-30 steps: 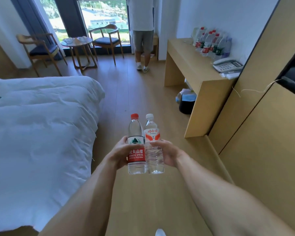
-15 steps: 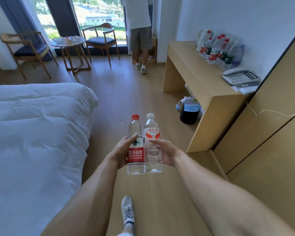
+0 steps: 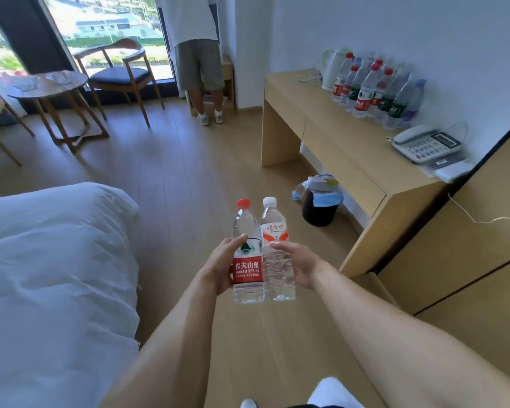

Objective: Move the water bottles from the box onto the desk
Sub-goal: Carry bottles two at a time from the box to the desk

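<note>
Left hand (image 3: pixel 218 265) grips red-capped bottle (image 3: pixel 247 254), right hand (image 3: pixel 299 267) white-capped bottle (image 3: pixel 276 251) (touching, upright).

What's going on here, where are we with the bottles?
A person is carrying two water bottles, one in each hand, held side by side above the wooden floor. The left hand grips the red-capped bottle and the right hand grips the white-capped bottle. Neither is on the desk yet; it stands ahead to the right, with a cluster of bottles by the wall beside a telephone. Another person stands at the window.
</note>
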The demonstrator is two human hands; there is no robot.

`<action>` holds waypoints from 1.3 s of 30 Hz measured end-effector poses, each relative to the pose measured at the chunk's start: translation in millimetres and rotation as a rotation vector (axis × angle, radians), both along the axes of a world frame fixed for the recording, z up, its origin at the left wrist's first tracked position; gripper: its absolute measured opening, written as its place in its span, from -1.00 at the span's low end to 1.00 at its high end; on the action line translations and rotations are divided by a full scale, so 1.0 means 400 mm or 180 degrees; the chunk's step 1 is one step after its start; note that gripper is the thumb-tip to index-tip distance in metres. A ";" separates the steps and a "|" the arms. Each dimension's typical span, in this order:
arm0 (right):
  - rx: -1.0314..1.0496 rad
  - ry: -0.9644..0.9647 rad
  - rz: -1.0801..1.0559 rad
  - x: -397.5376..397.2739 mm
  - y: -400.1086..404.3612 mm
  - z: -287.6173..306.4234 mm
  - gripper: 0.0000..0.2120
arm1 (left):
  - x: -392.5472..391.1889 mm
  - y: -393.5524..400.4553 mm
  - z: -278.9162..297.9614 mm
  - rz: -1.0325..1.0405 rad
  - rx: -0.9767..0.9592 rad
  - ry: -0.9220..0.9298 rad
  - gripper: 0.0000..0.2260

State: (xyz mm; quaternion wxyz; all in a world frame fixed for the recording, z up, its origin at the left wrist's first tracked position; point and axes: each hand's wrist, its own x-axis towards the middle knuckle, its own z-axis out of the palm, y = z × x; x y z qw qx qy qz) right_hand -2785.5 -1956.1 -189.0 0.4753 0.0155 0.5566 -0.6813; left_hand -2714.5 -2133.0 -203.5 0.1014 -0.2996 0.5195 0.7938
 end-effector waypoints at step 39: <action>-0.0437 0.0376 -0.1637 -1.457 -0.144 0.011 -0.55 | -1.682 -0.164 0.096 -0.1441 -0.0357 0.0404 -0.60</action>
